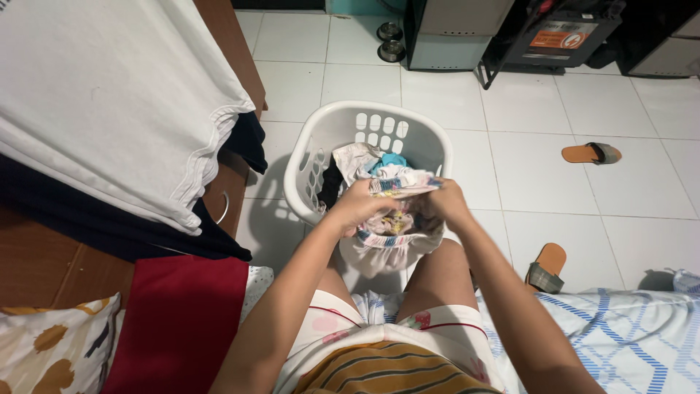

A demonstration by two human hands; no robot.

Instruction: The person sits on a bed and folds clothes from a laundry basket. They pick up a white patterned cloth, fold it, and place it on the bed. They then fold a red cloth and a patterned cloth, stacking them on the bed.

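Because the left hand (362,204) and right hand (442,203) have their fingers clamped only on the top edge of the small patterned cloth (397,219) above the white plastic laundry basket (306,171), it could slip down onto the white tiled floor (554,182).

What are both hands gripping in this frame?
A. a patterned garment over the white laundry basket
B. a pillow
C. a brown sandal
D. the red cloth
A: the left hand and right hand both clutch the patterned garment above the white laundry basket.
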